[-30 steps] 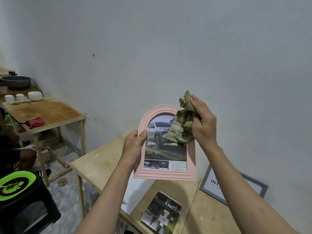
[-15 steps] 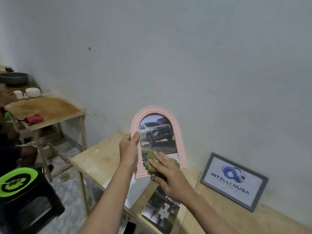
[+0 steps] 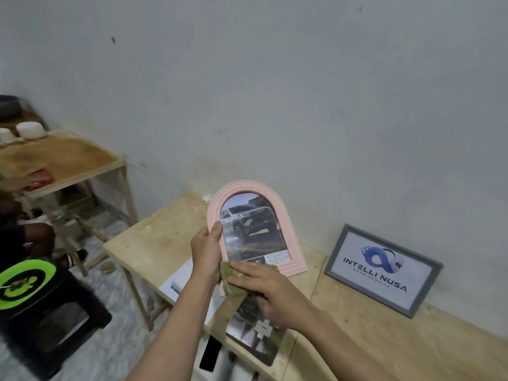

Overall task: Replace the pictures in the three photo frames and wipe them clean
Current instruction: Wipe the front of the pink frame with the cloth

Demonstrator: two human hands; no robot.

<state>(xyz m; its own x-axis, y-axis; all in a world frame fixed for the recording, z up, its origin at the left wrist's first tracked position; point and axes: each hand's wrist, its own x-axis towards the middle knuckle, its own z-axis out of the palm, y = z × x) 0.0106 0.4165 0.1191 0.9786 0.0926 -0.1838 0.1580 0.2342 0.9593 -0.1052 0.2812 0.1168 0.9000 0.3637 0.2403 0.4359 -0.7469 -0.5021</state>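
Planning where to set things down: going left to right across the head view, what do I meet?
Black stool with green disc → small wooden table → left hand → pink arched frame → grey frame with the Intelli Nusa logo.

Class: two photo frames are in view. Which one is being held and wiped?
The pink arched frame with the car picture: left hand grips it, right hand presses a green cloth. The grey rectangular frame leans untouched.

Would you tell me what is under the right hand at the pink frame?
Under the right hand lies a green cloth, pressed on the bottom edge of the pink arched frame. The frame's lower left corner is covered, so its state cannot be seen.
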